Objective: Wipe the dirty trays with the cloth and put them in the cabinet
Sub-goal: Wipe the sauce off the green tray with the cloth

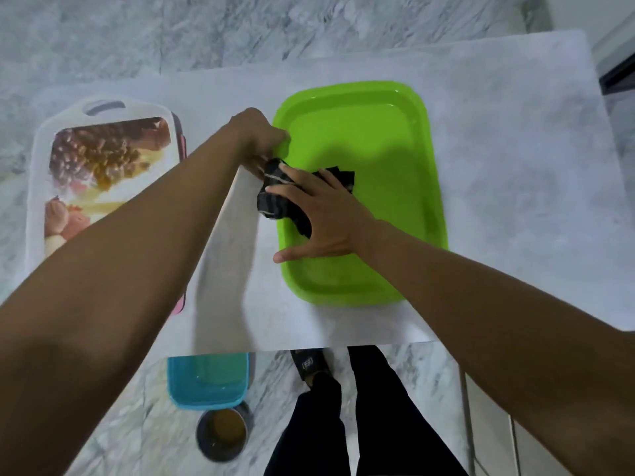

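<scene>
A bright green tray [385, 149] lies flat on the white table. My left hand [261, 137] grips its left rim, fingers curled over the edge. A dark striped cloth [281, 197] sits bunched on the tray's left side, partly over the rim. My right hand [319, 214] presses down on the cloth with fingers spread and fairly straight. To the left lies a white tray with a food picture [103, 159], with a pink tray's edge [182, 149] showing beneath it.
The white table top [515, 201] ends at a near edge above the marble floor. On the floor below stand a teal container [209, 379] and a round grey bowl [221, 434]. My legs and a sandal [309, 365] are by the table's front.
</scene>
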The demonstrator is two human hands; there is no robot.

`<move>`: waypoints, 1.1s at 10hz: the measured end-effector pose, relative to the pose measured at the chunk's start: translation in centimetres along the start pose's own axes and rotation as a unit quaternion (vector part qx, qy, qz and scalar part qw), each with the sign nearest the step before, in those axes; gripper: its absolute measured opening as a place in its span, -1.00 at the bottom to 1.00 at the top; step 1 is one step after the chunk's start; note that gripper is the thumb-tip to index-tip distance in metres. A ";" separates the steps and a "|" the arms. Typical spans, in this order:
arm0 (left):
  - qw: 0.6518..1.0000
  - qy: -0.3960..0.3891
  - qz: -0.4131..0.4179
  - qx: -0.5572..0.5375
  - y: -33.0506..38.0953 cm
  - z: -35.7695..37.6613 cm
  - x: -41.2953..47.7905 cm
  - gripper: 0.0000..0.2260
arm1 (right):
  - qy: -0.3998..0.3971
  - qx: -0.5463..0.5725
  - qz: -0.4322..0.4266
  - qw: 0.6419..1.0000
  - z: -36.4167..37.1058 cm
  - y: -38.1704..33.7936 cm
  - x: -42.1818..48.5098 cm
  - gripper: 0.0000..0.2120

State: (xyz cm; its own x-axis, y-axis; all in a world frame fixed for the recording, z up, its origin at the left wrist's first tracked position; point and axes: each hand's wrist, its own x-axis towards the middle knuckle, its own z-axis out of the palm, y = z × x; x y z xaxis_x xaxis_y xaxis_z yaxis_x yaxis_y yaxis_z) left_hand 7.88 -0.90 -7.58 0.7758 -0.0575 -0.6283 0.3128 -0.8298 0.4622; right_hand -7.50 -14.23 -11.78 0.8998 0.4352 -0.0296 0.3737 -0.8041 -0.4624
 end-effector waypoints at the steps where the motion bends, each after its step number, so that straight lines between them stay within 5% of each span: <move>1: 1.000 0.015 0.005 0.011 -1.0 0.8 -1.2 -0.66 | 0.006 0.008 0.022 1.000 0.4 -0.7 -0.1 0.03; 4: 0.998 0.060 0.007 -0.026 -0.9 1.2 -3.0 -0.65 | 0.007 0.007 0.027 1.000 2.9 -4.5 -6.7 0.02; 7: 1.000 -0.022 0.011 0.009 -5.1 4.5 -6.9 -0.77 | 0.012 -0.036 0.052 0.998 3.3 -5.8 -7.7 -0.23; 9: 0.997 0.041 0.033 -0.060 -6.3 5.5 -6.2 -0.80 | 0.015 0.019 0.062 0.998 3.1 -6.5 -8.1 -0.35; 11: 0.992 0.014 0.003 -0.127 -6.4 5.7 -6.3 -0.93 | 0.027 0.045 0.039 0.998 2.3 -7.0 -12.0 -0.58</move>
State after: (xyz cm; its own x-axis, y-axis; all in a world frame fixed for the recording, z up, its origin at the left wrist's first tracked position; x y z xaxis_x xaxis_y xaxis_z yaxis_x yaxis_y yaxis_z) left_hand -2.15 1.65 -10.15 0.7919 -0.0445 -0.6091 0.4326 -0.6631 0.6109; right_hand -21.43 -12.91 -10.26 0.9373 0.3480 -0.0214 0.2825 -0.7940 -0.5383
